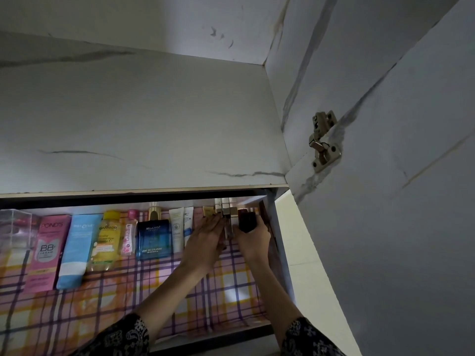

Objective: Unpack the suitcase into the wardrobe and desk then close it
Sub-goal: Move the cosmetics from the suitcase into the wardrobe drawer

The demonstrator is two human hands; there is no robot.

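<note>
Both hands reach into a wardrobe shelf lined with checked paper point(108, 299). My right hand point(253, 240) grips a small dark box point(247, 222) at the right end of a row of toiletries. My left hand point(204, 240) lies with straight fingers against slim lipstick-like tubes point(227, 219) just left of that box. Along the back stand a pink Pond's BB cream box point(46, 249), a blue tube point(77, 249), a yellow Garnier bottle point(106, 238), a blue cologne bottle point(153, 238) and white tubes point(177, 231). The suitcase is out of view.
A white marbled shelf board point(144, 129) hangs right above the row, leaving a low gap. The wardrobe's side wall point(280, 232) bounds the shelf on the right. The open door point(401, 176) with its brass hinge point(324, 142) stands at the right. A clear box point(14, 227) sits far left.
</note>
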